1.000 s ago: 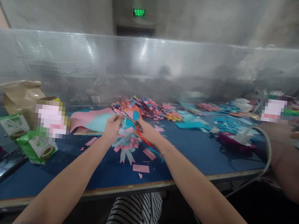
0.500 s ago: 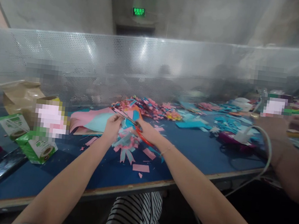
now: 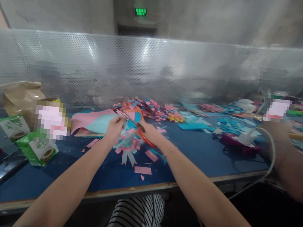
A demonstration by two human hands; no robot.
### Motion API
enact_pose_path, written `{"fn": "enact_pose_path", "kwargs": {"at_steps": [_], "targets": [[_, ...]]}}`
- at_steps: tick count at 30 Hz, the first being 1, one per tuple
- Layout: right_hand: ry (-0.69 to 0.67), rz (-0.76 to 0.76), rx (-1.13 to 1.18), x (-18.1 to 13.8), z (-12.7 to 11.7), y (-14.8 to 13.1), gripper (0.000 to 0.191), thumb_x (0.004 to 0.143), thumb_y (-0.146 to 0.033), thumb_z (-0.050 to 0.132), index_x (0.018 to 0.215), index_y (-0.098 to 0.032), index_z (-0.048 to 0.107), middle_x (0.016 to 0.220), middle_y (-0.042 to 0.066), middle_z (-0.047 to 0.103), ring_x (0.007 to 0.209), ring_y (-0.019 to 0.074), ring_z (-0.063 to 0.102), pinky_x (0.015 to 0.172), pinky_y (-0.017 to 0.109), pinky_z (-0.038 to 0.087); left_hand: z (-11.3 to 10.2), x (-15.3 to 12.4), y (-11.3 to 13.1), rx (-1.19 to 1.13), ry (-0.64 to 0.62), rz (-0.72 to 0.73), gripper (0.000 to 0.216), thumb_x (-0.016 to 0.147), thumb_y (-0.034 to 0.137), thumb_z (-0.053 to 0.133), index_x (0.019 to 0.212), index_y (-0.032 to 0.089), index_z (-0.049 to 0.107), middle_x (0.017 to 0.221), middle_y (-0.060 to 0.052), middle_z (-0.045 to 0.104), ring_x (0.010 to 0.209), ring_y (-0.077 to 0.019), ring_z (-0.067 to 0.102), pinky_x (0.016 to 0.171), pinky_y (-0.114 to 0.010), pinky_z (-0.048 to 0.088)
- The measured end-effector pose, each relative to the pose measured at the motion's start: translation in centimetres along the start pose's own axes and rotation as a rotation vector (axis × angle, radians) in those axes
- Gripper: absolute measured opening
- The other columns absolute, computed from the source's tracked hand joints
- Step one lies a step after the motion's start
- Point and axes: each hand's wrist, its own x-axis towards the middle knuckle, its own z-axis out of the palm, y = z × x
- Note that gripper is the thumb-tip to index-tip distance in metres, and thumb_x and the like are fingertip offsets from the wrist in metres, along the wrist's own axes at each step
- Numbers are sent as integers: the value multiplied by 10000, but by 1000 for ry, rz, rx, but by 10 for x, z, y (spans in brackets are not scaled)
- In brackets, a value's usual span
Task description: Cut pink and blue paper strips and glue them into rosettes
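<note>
My right hand (image 3: 149, 133) grips a pair of scissors (image 3: 131, 119) with orange-red handles, its blades pointing left toward my left hand (image 3: 115, 126). That hand is closed in a pinch on a small pink strip (image 3: 119, 112), which lies against the blade tips. Whether the strip is paper or cloth I cannot tell. Below both hands sits a rosette-like bundle of pink and pale blue strips (image 3: 129, 148). Larger pink sheets (image 3: 81, 122) and a pale blue sheet (image 3: 99, 123) lie just left of my left hand.
Behind my hands is a heap of pink and multicoloured cut pieces (image 3: 152, 110). Green boxes (image 3: 36, 149) and a brown bag (image 3: 20, 96) stand left; a phone-like dark slab (image 3: 4, 171) lies nearby. At right are a purple tissue pack (image 3: 235, 143), a pale cable (image 3: 273, 153) and another person's arm (image 3: 286, 154).
My hands stay almost in place, with only a slight shift of the scissors. At the right, the other person's arm and hand have moved.
</note>
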Motion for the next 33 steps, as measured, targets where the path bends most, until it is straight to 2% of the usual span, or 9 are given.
{"fn": "enact_pose_path", "kwargs": {"at_steps": [4,11,17,23,26,33], "targets": [[-12,34,-11,-1,-3,-3,333,746,-510,487,769,-177,477,591,-14,446,525,101,399,498,219,290,-1,0,1,-11,-14,-7,119,585,216,611,560,146,518,457,65,397,400,-30,299,408,-201,206],[10,40,-31,0,-4,-2,331,724,-507,510,782,-182,526,588,-12,482,528,105,427,507,209,299,0,0,3,-16,1,-29,97,558,200,607,549,150,523,441,70,397,390,-34,304,403,-201,216],[19,35,-41,0,-5,-2,313,718,-488,523,760,-178,541,607,-3,511,559,111,454,516,198,305,-2,3,0,-44,8,-40,89,525,172,614,563,150,536,471,56,457,433,-42,380,431,-186,275],[11,64,-37,0,-5,-2,329,709,-504,525,747,-179,548,575,-10,492,534,108,439,494,198,284,-4,4,3,-136,14,-78,184,513,258,667,581,148,536,527,37,494,504,-64,457,502,-199,361],[13,45,-40,0,-4,-1,335,714,-509,513,730,-176,538,560,-21,460,517,98,415,485,196,272,-5,4,3,-115,34,-53,201,523,269,673,561,152,514,509,47,467,492,-62,441,494,-198,352],[-9,31,3,-3,-3,-4,303,740,-489,475,708,-188,470,585,-5,457,526,108,407,513,227,300,-8,6,-1,20,-4,47,166,581,273,623,544,155,513,508,45,454,490,-62,419,478,-194,329]]}}
